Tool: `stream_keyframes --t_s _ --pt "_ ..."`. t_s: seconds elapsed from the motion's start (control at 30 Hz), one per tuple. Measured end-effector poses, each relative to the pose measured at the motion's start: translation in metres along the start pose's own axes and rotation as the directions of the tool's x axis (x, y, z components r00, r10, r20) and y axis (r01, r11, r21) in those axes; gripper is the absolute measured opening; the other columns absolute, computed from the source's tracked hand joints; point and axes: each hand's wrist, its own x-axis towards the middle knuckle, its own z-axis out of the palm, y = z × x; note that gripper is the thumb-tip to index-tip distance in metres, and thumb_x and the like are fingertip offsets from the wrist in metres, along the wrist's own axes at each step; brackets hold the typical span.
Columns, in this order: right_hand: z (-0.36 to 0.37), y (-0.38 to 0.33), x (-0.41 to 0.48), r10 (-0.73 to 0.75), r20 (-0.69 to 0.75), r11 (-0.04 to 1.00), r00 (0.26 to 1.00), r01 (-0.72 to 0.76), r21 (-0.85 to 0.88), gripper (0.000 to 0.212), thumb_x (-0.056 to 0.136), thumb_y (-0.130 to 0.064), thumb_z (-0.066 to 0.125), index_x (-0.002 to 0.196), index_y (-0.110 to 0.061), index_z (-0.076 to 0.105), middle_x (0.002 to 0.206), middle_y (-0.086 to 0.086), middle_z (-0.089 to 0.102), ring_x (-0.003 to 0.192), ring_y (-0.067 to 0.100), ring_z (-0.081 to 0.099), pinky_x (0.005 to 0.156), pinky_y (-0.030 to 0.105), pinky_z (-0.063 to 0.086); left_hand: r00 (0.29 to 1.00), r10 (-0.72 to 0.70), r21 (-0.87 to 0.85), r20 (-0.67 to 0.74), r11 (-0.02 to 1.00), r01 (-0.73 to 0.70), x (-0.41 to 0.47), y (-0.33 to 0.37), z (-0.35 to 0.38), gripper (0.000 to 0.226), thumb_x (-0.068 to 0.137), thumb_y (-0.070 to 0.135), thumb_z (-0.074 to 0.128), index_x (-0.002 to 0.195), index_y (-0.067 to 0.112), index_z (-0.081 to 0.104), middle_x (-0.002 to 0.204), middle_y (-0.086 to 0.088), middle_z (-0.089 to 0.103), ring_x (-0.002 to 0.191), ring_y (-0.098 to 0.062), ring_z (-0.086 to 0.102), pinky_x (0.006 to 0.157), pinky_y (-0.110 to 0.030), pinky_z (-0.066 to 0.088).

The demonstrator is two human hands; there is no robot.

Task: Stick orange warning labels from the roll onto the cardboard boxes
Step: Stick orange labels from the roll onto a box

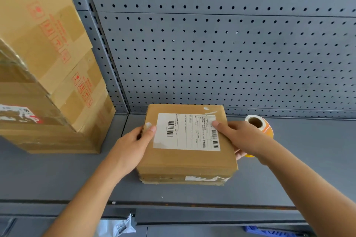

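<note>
From the head view, we read little. The white shipping label (185, 132) on top of the small cardboard box (188, 161) carries two barcodes and rows of fine print, partly Chinese characters, too small for us to make out. The stacked cartons (48, 59) at the left show red handling symbols and red print that we cannot read either.

The small box is plain brown, taped along its seams, and lies flat on the grey shelf (57, 175) against the pegboard wall (231, 44). Our left hand (133, 146) grips its left edge, fingers curled round the side and thumb on top. Our right hand (240, 136) clasps the right edge, thumb pressing on the label.

The roll of orange labels (258, 124) lies on the shelf just beyond the right hand, partly hidden by it. A white bag (115, 227) shows below the shelf.
</note>
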Motion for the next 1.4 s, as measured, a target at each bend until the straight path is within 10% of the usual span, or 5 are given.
stream_keyframes --t_s 0.3,0.5,0.73,1.0,1.4 --pt "-0.020 0.037 0.001 -0.119 -0.406 0.991 0.906 0.134 0.007 0.034 0.097 -0.054 0.049 0.096 -0.026 0.068 0.093 -0.006 0.072 0.061 0.013 0.061 0.060 0.029 0.048 0.983 0.095 0.203 -0.155 0.977 -0.062 0.001 0.000 -0.003 0.077 0.092 0.071 0.043 0.158 0.038 0.021 0.154 0.012 0.046 0.139 -0.018 0.047 0.108 -0.044 0.043" --pt "-0.025 0.084 -0.008 -0.226 -0.334 0.863 0.915 0.029 -0.505 0.027 0.090 -0.047 0.067 0.116 -0.040 0.063 0.111 -0.021 0.066 0.090 0.014 0.064 0.073 0.031 0.051 0.875 0.410 0.323 -0.258 0.890 -0.321 -0.008 0.022 0.005 0.054 0.098 0.044 0.054 0.148 0.035 0.039 0.147 0.019 0.046 0.136 -0.009 0.042 0.107 -0.037 0.040" --pt "-0.022 0.099 -0.004 -0.260 -0.294 0.831 0.920 0.058 -0.554 0.018 0.099 -0.032 0.057 0.115 -0.037 0.065 0.109 -0.009 0.069 0.089 0.021 0.066 0.077 0.034 0.055 0.765 0.644 0.375 -0.034 0.717 -0.587 -0.004 0.072 0.042 0.033 0.099 0.044 0.052 0.131 0.040 0.053 0.128 0.033 0.048 0.116 0.022 0.036 0.099 -0.006 0.032" --pt "-0.048 0.085 -0.027 -0.456 -0.276 0.890 0.846 0.425 -0.165 0.024 0.098 -0.013 0.063 0.093 -0.035 0.068 0.083 -0.016 0.066 0.061 0.012 0.065 0.063 0.018 0.052 0.581 0.726 0.336 0.368 0.479 -0.811 0.012 0.131 0.115 0.041 0.099 0.044 0.059 0.139 0.037 0.055 0.136 0.021 0.058 0.128 -0.002 0.046 0.106 -0.023 0.038" --pt "-0.046 0.083 -0.025 -0.374 -0.616 0.887 0.694 0.462 -0.018 0.022 0.092 -0.018 0.071 0.095 -0.037 0.060 0.106 -0.016 0.057 0.086 0.006 0.064 0.069 0.015 0.052 0.819 0.527 0.113 0.227 0.821 -0.560 0.032 0.147 0.142 0.016 0.091 0.044 0.072 0.088 0.028 0.074 0.081 0.010 0.070 0.075 -0.004 0.063 0.060 -0.019 0.044"
